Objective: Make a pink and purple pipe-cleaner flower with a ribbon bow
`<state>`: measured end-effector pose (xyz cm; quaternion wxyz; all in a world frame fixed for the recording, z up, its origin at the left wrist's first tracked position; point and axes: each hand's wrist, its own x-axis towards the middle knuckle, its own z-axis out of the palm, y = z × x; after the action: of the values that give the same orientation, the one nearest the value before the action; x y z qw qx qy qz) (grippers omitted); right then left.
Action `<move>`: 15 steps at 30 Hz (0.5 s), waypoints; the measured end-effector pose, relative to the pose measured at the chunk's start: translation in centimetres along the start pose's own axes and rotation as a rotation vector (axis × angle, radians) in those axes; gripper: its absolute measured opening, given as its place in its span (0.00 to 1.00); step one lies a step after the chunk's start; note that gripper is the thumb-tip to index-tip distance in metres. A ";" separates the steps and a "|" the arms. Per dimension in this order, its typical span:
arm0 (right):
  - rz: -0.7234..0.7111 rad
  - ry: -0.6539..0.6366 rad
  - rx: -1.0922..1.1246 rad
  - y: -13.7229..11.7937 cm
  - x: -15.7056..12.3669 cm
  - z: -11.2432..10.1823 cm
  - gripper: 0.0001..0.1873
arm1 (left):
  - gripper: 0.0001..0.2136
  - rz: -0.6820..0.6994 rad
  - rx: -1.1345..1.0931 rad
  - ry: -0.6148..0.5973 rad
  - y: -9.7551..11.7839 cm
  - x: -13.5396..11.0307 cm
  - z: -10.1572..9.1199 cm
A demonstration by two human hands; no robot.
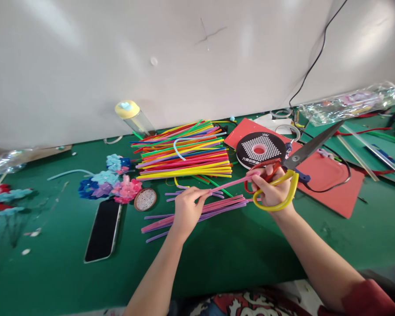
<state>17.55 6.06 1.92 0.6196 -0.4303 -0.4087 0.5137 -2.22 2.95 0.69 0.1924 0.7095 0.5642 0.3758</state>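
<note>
Stretched between my two hands is a pink pipe cleaner point(232, 183). The fingertips of my left hand point(190, 208) pinch one end of it. My right hand point(274, 189) grips its other end and also carries a pair of scissors point(311, 147), with one yellow and one red handle loop and the dark blades pointing up and to the right. Below the hands, pink and purple pipe cleaners point(228, 205) lie on the green table, partly hidden by my left hand. Behind them is a big pile of multicoloured pipe cleaners point(184, 153).
Left of the pile are fluffy flowers point(108, 182), a small dish of white beads point(145, 199) and a phone point(103, 230). A yellow-lidded clear bottle point(134, 116) stands behind. To the right are a black reel point(260, 150), a red folder point(335, 184) and a cable point(324, 37).
</note>
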 end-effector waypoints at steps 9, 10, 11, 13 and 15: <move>-0.033 0.002 0.047 0.4 0.0 0.1 0.19 | 0.05 0.020 0.052 -0.018 -0.2 0.1 -0.1; -0.042 0.001 0.052 0.4 0.0 0.1 0.19 | 0.05 0.019 0.061 -0.023 -0.3 0.1 -0.1; -0.047 -0.002 0.057 0.5 0.0 0.1 0.19 | 0.05 0.017 0.070 -0.029 -0.3 0.1 -0.1; -0.048 -0.006 0.063 0.4 0.0 0.2 0.19 | 0.05 0.009 0.078 -0.052 -0.4 0.1 -0.2; -0.036 -0.004 0.067 0.4 -0.1 0.3 0.20 | 0.04 -0.012 0.065 -0.105 -0.3 0.1 -0.3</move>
<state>17.18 6.05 1.62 0.6420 -0.4008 -0.4002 0.5168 -2.67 3.07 0.72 0.2010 0.7309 0.5693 0.3184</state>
